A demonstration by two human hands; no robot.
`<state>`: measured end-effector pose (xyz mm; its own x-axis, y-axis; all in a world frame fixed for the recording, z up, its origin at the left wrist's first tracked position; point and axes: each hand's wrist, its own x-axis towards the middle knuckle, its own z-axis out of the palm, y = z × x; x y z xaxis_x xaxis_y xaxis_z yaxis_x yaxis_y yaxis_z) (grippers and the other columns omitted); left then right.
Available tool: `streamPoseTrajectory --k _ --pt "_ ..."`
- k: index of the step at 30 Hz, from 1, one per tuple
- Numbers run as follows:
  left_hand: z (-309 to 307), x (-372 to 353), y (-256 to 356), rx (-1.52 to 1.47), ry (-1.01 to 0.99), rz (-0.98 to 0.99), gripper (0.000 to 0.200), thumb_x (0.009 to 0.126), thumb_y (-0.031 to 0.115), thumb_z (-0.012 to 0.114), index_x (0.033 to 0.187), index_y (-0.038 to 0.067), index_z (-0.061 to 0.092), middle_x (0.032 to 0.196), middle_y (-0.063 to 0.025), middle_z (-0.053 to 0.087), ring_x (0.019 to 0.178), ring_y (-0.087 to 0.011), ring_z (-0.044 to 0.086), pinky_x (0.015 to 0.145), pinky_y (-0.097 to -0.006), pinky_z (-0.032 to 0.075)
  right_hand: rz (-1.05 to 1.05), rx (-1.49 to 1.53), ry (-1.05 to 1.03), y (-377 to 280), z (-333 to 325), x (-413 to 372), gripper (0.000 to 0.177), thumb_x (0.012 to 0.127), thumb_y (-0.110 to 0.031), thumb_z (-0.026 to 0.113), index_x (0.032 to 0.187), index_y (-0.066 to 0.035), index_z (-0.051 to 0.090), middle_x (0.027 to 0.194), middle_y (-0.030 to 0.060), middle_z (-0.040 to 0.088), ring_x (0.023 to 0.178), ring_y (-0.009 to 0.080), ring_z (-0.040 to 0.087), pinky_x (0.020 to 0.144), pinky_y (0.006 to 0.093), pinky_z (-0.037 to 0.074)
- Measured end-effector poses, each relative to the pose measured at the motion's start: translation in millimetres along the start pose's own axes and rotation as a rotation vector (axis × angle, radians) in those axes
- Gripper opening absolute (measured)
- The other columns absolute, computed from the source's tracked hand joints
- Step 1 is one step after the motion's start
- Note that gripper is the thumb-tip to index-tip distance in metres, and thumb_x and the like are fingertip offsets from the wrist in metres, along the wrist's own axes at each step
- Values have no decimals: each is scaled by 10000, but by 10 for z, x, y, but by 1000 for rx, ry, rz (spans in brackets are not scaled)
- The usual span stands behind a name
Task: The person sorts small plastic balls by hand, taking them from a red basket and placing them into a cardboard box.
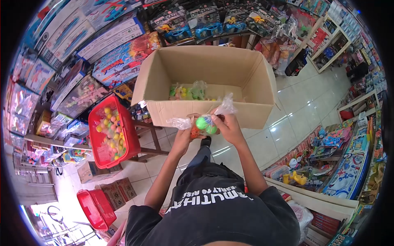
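My left hand (188, 134) is closed round one side of a clear plastic bag of small toys (202, 123), green and orange pieces showing through it. From the other side, my right hand (228, 126) pinches the same bag with bent fingers. Loose plastic ends stick out to the left and upward. The bag is held just in front of a large open cardboard box (207, 110). Inside that box lie more bagged toys (191, 91), green, yellow and pink, partly hidden by the near wall.
A red plastic basket (97, 152) of yellow and pink balls stands on a wooden stool (154, 137) at left. Another red basket (92, 211) is lower left. Packaged toys (172, 24) line the shelves behind the box. A low display (312, 194) borders the tiled floor (295, 119) at right.
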<state>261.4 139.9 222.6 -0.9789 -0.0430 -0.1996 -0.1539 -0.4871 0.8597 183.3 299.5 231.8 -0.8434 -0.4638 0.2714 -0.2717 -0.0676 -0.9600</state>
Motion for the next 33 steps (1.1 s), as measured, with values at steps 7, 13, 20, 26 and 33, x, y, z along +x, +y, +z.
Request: streamPoseTrajectory --k 7,13,20,26,33 --pt "189 581 383 157 13 210 305 957 265 326 1118 38 450 1011 -120 554 752 -177 616 568 -269 500 100 131 74 -149 -508 450 160 905 -146 480 1024 -39 472 814 -1 488 694 47 445 593 200 372" --pt "45 1227 624 127 65 269 279 946 238 354 1107 39 466 1076 -106 531 810 -187 610 561 -246 493 130 116 9 118 -821 1135 191 894 -140 495 1046 -30 460 871 12 503 773 49 461 663 202 392" --pt "-139 1750 902 280 32 220 271 946 250 362 1091 59 488 1072 -78 533 844 -177 599 592 -244 473 394 -103 -391 570 -1112 1848 252 859 -111 528 1079 -4 467 867 33 548 760 87 539 683 237 470" --pt "-328 2059 933 297 39 47 246 932 204 370 1090 58 489 1078 -75 531 849 -165 592 607 -264 475 540 -222 -665 1315 -1152 2211 257 807 -129 562 1009 21 509 832 69 584 679 139 594 581 293 527" --pt "-441 2322 808 402 3 -140 266 879 150 384 1113 83 490 1093 -57 527 870 -153 595 645 -275 490 534 -470 -834 2202 -1009 2434 262 764 -156 605 950 24 565 752 93 612 632 159 602 583 281 521"
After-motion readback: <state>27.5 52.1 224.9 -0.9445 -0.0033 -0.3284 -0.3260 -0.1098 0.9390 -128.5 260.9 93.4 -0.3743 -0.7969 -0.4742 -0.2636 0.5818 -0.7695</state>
